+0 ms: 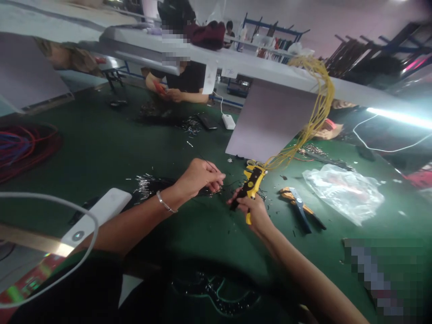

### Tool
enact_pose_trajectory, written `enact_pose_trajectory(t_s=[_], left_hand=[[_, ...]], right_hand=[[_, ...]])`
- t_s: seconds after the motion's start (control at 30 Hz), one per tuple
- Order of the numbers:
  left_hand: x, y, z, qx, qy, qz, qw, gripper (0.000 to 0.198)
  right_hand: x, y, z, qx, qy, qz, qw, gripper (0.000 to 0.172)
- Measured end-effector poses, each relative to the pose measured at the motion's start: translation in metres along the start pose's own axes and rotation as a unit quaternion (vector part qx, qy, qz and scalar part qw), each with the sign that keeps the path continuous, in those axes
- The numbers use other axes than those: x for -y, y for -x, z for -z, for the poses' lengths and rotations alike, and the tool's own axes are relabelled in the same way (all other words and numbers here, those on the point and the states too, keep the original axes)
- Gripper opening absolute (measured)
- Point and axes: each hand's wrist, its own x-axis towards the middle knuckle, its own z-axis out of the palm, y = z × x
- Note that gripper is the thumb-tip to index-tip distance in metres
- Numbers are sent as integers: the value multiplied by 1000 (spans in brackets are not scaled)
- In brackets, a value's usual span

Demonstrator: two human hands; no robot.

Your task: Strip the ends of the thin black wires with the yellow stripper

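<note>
My left hand [200, 175] is closed in a pinch on a thin black wire [232, 183], whose end points toward the tool in my other hand. My right hand [257, 210] grips a yellow-and-black wire stripper [255, 176], held upright with its head at the top. I cannot tell whether the wire touches its jaws. Under and left of my left wrist lies a bundle of black wires with silvery ends [144, 186]. Dark scraps are scattered around the stripper. Right of my right hand rests a second hand tool with orange and dark blue parts [299, 203].
A clear plastic bag [344, 193] lies at the right. Yellow wires [319, 108] hang from the white shelf [280, 74] above a grey panel [270, 117]. Red and blue wires [20, 144] are coiled far left, and a white device [111, 204] sits nearby. Two people work across the green table [101, 135].
</note>
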Motion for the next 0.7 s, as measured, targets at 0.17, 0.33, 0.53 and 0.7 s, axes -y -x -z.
enact_pose_trajectory(t_s=[0.17,0.33,0.53,0.7], left_hand=[[4,-4,1,0,-7,10,1000,18],[10,-6,-2,-2,-5,23,1000,19],[11,-3,-8,-3,1,40,999,16],[9,-3,-9,-10,-20,34,999,16]], right_hand=[[16,30,23,127,5,-8,992,28],[8,47,27,147,0,-11,989,28],[-1,38,26,129,17,-15,991,30],[-1,37,31,100,67,0,993,29]])
